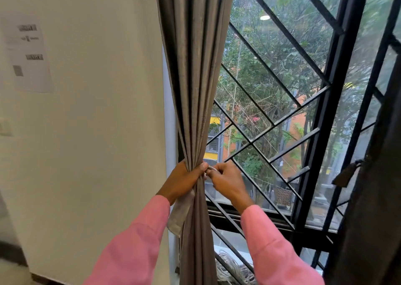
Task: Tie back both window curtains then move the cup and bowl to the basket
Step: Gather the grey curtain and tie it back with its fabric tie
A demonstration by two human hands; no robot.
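The left hand is wrapped around the gathered left curtain at lower centre of the frame, with its thumb across the front of the folds. Just beside it, the right hand pinches the end of a pale tie-back band, whose loose part hangs below the left wrist.

The likely trouble is that the left hand's squeeze loosens before the band is fastened, and the pleats would then probably spread back over the glass. The pinched end could also slip from the fingertips, since little of it shows.

The curtain is heavy grey woven cloth in deep vertical folds. The band is flat, smoother and lighter. Behind them stand black metal window bars, rigid and mostly diagonal. The second curtain, dark, hangs at the right edge; I cannot tell whether it is tied. The cup, bowl and basket are not in view.
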